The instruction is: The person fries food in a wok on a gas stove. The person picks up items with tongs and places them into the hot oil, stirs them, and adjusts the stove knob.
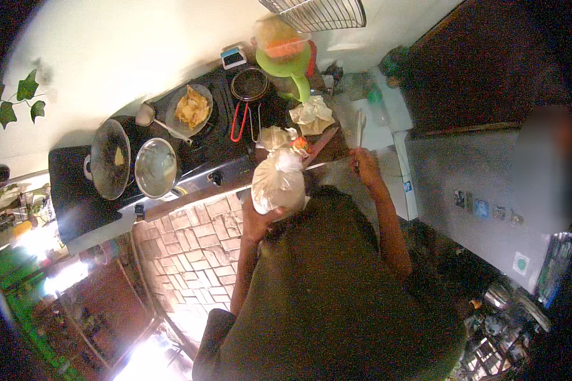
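My left hand grips the lower side of a rounded plastic bag with pale contents, held near my body at the counter's edge. To the right, my right hand is closed around the handle of a slender utensil that points away from me; its kind is unclear. Beyond the bag lie a small red-and-orange packet and a crumpled paper bag. A red-handled strainer rests farther back, beside the black stove. The bag hides part of the counter.
On the stove are a wok, a metal bowl, and a plate of fried food with a ladle alongside. A green colander stands against the wall, below a wire rack. A grey refrigerator is at the right.
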Demonstrator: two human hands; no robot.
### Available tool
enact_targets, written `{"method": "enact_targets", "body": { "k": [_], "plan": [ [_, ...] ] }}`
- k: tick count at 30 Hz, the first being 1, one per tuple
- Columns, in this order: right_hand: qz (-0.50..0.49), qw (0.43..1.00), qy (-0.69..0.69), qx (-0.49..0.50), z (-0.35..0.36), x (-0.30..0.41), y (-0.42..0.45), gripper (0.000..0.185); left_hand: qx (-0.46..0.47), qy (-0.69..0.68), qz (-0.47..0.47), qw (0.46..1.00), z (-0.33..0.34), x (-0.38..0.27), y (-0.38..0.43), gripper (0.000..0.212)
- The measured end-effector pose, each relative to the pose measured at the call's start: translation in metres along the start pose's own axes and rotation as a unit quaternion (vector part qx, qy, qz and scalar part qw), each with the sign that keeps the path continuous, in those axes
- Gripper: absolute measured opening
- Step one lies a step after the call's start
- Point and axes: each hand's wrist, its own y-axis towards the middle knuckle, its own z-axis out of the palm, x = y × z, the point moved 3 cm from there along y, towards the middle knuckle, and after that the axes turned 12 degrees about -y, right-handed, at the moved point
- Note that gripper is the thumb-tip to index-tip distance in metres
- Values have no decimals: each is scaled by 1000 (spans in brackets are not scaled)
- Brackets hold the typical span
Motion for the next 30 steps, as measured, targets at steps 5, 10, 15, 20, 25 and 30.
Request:
{"method": "enact_targets", "body": {
  "k": [5,10,15,20,25,30],
  "plan": [
    [-73,996,-48,4,32,-107,51,46,-47,2,-4,999,-6,-17,-5,89],
    [77,992,-94,47,81,-75,61,47,-76,10,-11,997,-22,-6,-14,84],
    [125,991,-44,10,95,-79,69,39,-74,-17,-21,997,-28,8,-18,83],
    [202,967,156,-1,112,-78,69,36,-87,-38,-12,995,-35,24,-25,80],
    [-174,984,-22,17,103,-131,77,47,-74,18,-12,997,-35,15,-22,77],
    [5,981,100,168,117,-118,60,50,-87,-21,-44,995,-33,5,-31,76]
  ]
}}
